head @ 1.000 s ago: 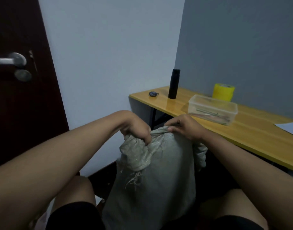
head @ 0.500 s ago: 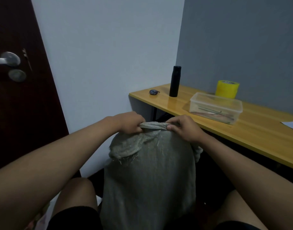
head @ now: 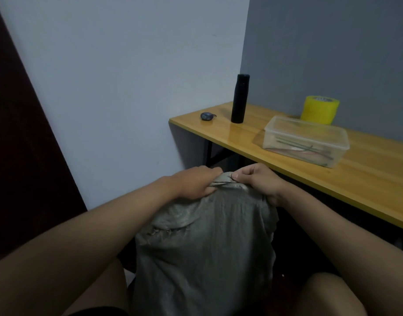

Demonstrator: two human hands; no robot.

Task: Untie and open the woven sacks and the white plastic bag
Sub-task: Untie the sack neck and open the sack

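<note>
From the head camera, the woven sack (head: pixel 202 247) stood upright between the person's knees. The left hand (head: pixel 193 185) gripped its gathered top while the right hand (head: pixel 257 181) pinched the fabric beside it, apparently to work the mouth loose.

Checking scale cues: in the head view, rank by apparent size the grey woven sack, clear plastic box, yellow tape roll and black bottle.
1. Grey woven sack, though nearest the camera.
2. Clear plastic box.
3. Yellow tape roll and black bottle: too close to rank.
</note>
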